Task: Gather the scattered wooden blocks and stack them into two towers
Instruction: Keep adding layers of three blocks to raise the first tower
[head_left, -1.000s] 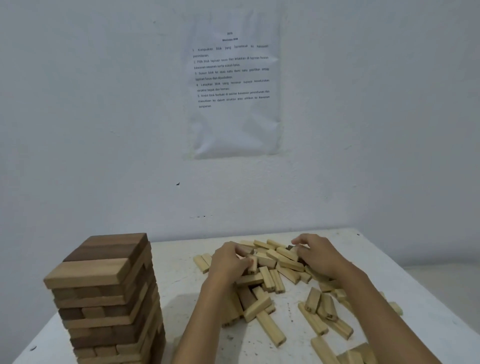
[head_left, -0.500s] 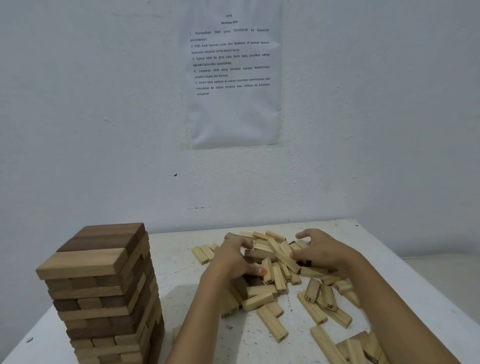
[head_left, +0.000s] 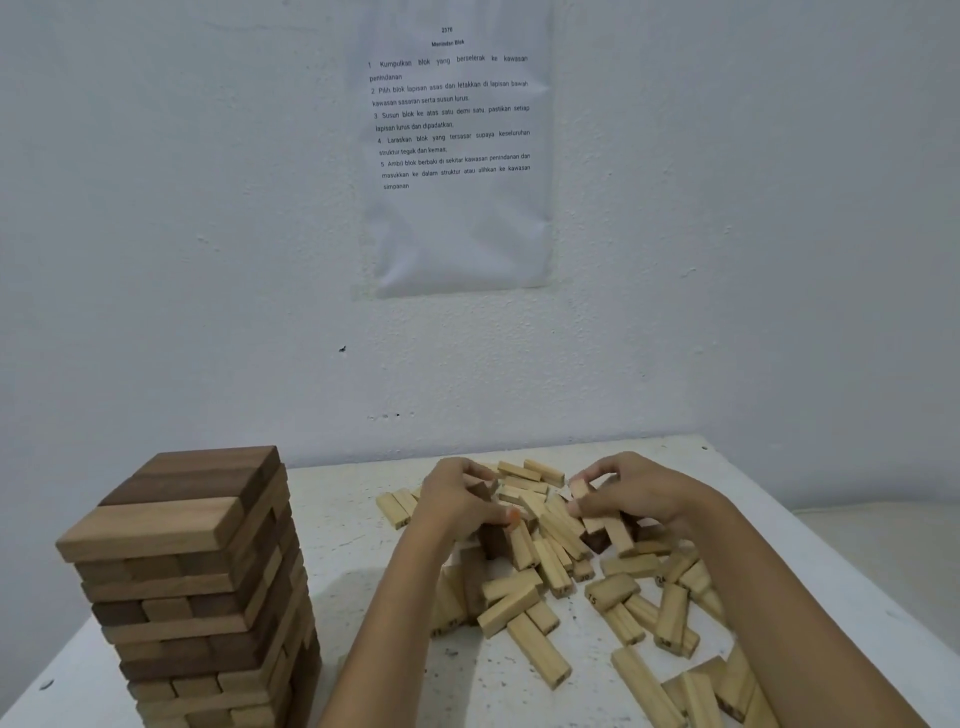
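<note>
Left hand and right hand — both curled, gripping blocks in the pile.

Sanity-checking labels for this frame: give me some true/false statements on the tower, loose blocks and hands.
1. One tower stands on the left side of the table. True.
2. A second tower stands beside it. False: there is only one; the rest are loose blocks in a pile.
3. The left hand and right hand are both in the pile, fingers curled on loose blocks. True.
4. The tower's top layer is all light wood. False: it is mostly dark, with one light block at the near edge.
5. The printed sheet lies on the table. False: it hangs on the wall.
</note>
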